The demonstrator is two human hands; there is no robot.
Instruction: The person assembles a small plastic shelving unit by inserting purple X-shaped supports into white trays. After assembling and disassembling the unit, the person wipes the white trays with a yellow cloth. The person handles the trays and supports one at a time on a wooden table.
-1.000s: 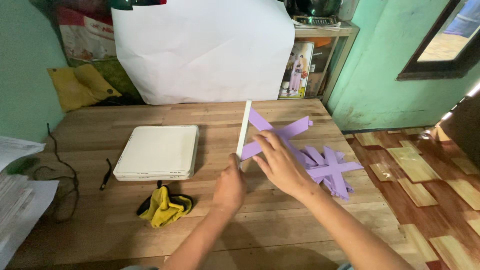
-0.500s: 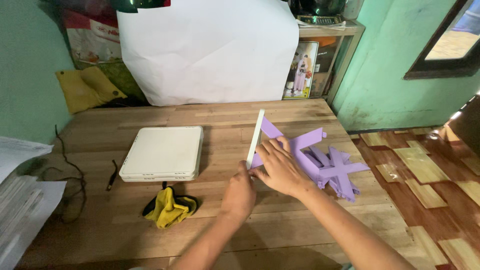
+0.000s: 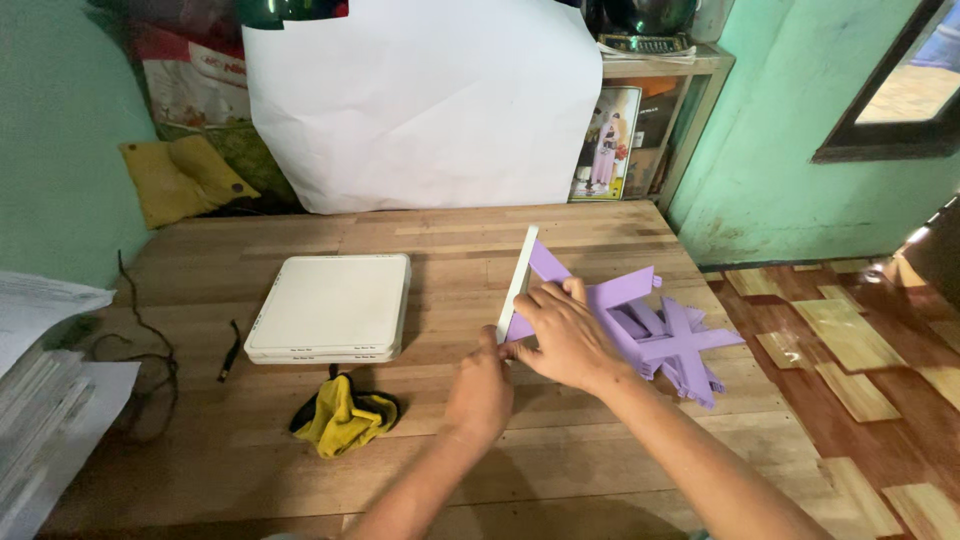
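A thin white panel stands on edge on the wooden table, with purple slotted strips fitted against its right side and spreading out to the right. My left hand pinches the near end of the white panel. My right hand lies over the purple strips right beside the panel, fingers pressing them toward it.
A flat white square box lies left of the panel. A crumpled yellow cloth sits in front of it, and a black cable runs along the left. A large white sheet leans at the back. Stacked papers are at far left.
Both hands kept hold of the panel and purple strips. The panel stays upright in about the same place; my right hand has shifted slightly along the strips.
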